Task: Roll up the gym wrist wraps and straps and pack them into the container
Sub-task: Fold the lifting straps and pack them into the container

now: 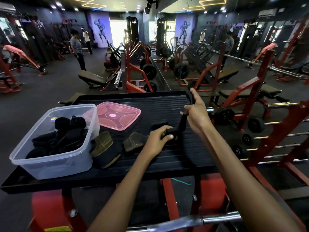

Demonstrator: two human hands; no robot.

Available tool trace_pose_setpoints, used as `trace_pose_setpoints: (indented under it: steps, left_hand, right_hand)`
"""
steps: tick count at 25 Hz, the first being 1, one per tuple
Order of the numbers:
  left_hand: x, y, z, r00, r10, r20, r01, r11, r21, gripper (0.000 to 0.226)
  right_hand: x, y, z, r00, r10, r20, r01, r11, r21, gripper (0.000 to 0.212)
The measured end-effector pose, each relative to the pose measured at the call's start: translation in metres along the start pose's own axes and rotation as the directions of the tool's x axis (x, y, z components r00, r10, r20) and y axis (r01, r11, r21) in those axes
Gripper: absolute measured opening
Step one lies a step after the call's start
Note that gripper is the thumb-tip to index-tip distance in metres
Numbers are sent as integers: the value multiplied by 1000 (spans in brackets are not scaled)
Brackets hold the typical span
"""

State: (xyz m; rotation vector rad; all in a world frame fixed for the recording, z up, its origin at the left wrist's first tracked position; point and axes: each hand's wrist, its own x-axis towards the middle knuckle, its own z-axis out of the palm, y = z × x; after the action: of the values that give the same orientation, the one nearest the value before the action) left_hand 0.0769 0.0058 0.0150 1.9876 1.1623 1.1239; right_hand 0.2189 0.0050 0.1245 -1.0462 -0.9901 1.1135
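Note:
A black strap [181,123] stretches between my hands over the black ribbed tray [160,104]. My left hand [158,139] grips its rolled end low on the tray. My right hand [196,113] holds the strap's free length up, index finger pointing away. A clear plastic container [55,163] at the tray's left holds several rolled black wraps [61,138]. Its pink lid [115,115] lies behind it. Two olive-and-black wraps [103,146] [133,142] lie loose between the container and my left hand.
The tray sits on a red machine frame [172,201]. A steel barbell [192,221] crosses below my arms. A red rack with small dumbbells [255,125] stands to the right. Benches, weight machines and two standing people [77,49] fill the gym floor beyond.

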Motion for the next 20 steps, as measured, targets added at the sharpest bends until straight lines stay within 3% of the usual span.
trace_pose_setpoints:
  steps: [2, 4, 5, 7, 8, 9, 10, 11, 12, 13, 14, 16, 18, 20]
  left_hand:
    - [0, -7, 6, 998, -43, -43, 42, 999, -29, 22]
    - [-1, -9, 10, 995, -66, -78, 65, 998, -9, 19]
    - [-1, -6, 11, 993, -64, -99, 65, 998, 4, 17]
    - [-2, -4, 13, 990, -30, -137, 36, 999, 37, 12]
    - [-3, -4, 14, 990, -6, -144, 15, 998, 60, 10]
    - [-4, -5, 14, 989, 7, -148, 4, 997, 75, 11]
    - [-4, -7, 14, 987, 6, -158, 6, 997, 74, 12]
    - [-4, -8, 13, 985, -7, -174, 16, 998, 54, 15]
    - [-4, -8, 13, 978, -26, -207, 32, 999, 28, 16]
    - [-4, -7, 12, 968, -44, -246, 46, 999, 1, 17]
    - [-4, -6, 11, 957, -64, -283, 62, 998, -17, 20]
    - [-7, -2, 11, 952, -70, -299, 76, 997, 8, 33]
    - [-10, -1, 12, 968, -25, -251, 41, 997, 60, 40]
    - [-11, -4, 11, 986, 17, -168, -5, 997, 74, 45]
  right_hand:
    - [5, 1, -6, 999, -33, 19, 35, 986, -165, 73]
    - [8, 1, -15, 989, -144, 34, 144, 885, -442, 67]
    - [10, -2, -19, 973, -226, 45, 209, 784, -584, 61]
    - [10, -7, -30, 954, -290, 77, 214, 477, -852, 45]
    - [9, -8, -35, 971, -225, 83, 156, 333, -930, 37]
    - [10, -6, -40, 993, -103, 63, 90, 285, -954, 33]
    - [8, -5, -45, 998, 52, 44, 23, 349, -937, 34]
    - [6, -1, -50, 973, 225, 50, -85, 553, -829, 35]
    - [2, 0, -52, 930, 355, 99, -237, 780, -579, 30]
    - [-1, 0, -53, 902, 403, 156, -359, 900, -246, 21]
    - [-3, -2, -56, 903, 395, 168, -407, 913, 42, 12]
    - [-1, -3, -63, 928, 360, 97, -370, 853, 368, 15]
    - [0, -1, -62, 951, 304, 55, -296, 842, 451, 24]
    - [-3, 6, -52, 978, 191, 85, -209, 911, 356, 16]
